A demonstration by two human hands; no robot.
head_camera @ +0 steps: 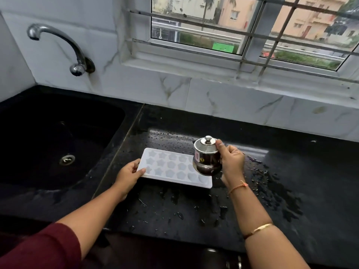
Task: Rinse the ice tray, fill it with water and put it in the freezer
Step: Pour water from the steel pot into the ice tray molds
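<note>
The white tray (171,167), with star and heart moulds, lies flat on the black counter (281,200), just right of the sink (48,144). The left hand (129,175) grips its left end, thumb on top and fingers curled round the edge. The right hand (232,162) is wrapped round a little steel pot (206,158) with a knobbed lid, one finger up on the lid's rim. The pot is held over the tray's right end, leaning a bit. Can't tell if there's water in the moulds. Droplets are all over the counter, mostly to the right. The tap (58,41) sticks out of the wall above the sink.
</note>
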